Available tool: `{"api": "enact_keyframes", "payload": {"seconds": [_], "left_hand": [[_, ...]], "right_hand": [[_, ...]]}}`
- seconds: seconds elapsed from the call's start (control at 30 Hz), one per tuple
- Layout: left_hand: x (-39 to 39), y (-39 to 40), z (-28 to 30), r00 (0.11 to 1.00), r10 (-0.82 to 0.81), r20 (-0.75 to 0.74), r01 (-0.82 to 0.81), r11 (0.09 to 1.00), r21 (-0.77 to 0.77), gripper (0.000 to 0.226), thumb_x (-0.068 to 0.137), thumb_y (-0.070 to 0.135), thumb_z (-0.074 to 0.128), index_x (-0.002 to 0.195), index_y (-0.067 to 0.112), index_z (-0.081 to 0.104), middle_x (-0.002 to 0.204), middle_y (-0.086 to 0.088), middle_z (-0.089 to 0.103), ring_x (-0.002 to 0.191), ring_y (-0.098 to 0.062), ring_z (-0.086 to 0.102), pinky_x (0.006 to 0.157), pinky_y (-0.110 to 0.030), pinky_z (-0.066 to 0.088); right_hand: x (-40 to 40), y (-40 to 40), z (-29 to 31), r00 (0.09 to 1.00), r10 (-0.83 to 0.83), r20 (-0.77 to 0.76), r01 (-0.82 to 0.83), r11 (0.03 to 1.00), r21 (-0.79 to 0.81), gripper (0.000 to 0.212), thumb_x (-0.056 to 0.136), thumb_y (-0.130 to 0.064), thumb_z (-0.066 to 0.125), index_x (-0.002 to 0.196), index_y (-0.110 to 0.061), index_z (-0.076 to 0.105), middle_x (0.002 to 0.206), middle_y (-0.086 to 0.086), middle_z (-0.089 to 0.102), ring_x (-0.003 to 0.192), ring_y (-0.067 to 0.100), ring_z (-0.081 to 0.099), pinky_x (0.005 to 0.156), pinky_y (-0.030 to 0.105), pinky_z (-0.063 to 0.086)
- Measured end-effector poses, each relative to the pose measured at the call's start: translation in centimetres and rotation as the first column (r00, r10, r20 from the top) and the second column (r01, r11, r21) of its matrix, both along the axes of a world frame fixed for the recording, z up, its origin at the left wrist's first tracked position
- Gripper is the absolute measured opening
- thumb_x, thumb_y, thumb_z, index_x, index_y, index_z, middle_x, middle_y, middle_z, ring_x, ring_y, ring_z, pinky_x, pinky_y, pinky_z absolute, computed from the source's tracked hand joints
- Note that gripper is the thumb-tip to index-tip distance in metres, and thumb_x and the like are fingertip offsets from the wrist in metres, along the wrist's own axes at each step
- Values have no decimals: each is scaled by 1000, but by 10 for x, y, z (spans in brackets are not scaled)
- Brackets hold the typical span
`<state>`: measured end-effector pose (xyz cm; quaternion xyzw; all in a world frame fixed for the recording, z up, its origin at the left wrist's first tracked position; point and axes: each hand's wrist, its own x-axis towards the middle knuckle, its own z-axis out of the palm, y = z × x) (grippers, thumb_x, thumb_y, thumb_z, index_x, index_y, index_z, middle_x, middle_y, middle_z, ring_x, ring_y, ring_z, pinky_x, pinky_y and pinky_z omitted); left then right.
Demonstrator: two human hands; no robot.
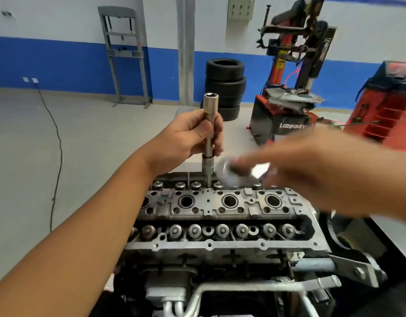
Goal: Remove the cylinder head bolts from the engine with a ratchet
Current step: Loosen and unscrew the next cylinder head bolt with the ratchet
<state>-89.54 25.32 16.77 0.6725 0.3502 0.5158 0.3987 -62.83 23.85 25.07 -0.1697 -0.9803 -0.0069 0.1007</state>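
Observation:
The cylinder head (220,209) lies in front of me with valve springs in two rows and round plug wells down the middle. A long chrome extension bar (210,124) stands upright with its socket end (208,172) down in the far side of the head. My left hand (188,138) grips the bar around its middle. My right hand (311,170) is blurred by motion to the right of the bar and holds a shiny metal tool, likely the ratchet (243,172), close above the head. The bolt under the socket is hidden.
The engine sits on a stand with a grey bracket (357,271) at the right. A stack of tyres (224,85), a red tyre changer (288,88), a red machine (389,106) and a grey press frame (126,56) stand behind on the workshop floor.

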Motion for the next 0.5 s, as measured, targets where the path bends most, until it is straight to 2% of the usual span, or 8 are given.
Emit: {"api": "enact_keyframes", "payload": {"seconds": [0.03,0.07,0.13,0.17,0.23,0.3,0.4,0.5], "left_hand": [[-3,-1,4,998,4,-60,-4,1000,4,20,108,21,44,110,18,63,100,-15,67,101,-34,67,95,-48,57],[-5,-1,9,993,7,-119,-6,1000,8,20,108,18,44,110,18,64,101,-13,69,102,-32,68,95,-48,57],[-7,-1,16,982,7,-190,-6,1000,9,19,107,14,47,111,16,65,102,-12,71,102,-33,70,92,-47,59],[-8,0,19,979,6,-202,-4,1000,10,17,106,14,50,111,15,66,101,-12,71,101,-35,70,89,-46,59],[-10,0,20,980,13,-196,-10,1000,21,13,105,16,55,111,14,67,100,-12,72,99,-37,72,84,-45,60],[-11,1,18,984,25,-177,-20,999,33,13,104,17,58,111,13,68,100,-12,73,98,-38,72,82,-45,60],[-11,6,15,991,20,-135,-14,999,47,13,102,20,63,110,13,69,99,-12,74,96,-38,73,81,-47,60],[-7,8,9,998,-1,-55,5,997,71,25,92,32,72,107,12,71,95,-11,75,90,-33,73,78,-46,60]], "right_hand": [[-8,-8,-26,994,17,112,-14,1000,-23,43,106,-26,55,149,-32,55,83,-5,63,87,27,70,72,41,58],[-16,-10,-50,985,73,159,-72,997,-10,45,107,-26,54,150,-36,51,85,-4,63,85,29,69,67,44,56],[-28,-18,-82,980,114,162,-139,979,151,52,101,-23,62,146,-46,48,86,-5,63,71,25,63,53,39,51],[-33,-20,-91,983,107,151,-131,979,158,52,98,-21,66,142,-45,51,83,-5,63,67,24,60,50,37,48],[-46,-22,-106,988,142,56,-151,965,214,38,94,-23,69,129,-37,62,81,-6,62,72,22,58,56,35,48],[-59,-24,-123,988,144,-52,-123,950,286,21,95,-31,65,116,-33,69,91,-7,65,84,22,56,68,37,46],[-57,-24,-137,973,112,-200,-75,980,184,31,100,-51,50,115,-35,72,99,-9,66,91,20,55,76,38,43],[-52,-10,-124,935,85,-343,-64,995,72,34,99,-51,57,111,-26,76,96,-8,71,90,18,61,79,42,48]]}}
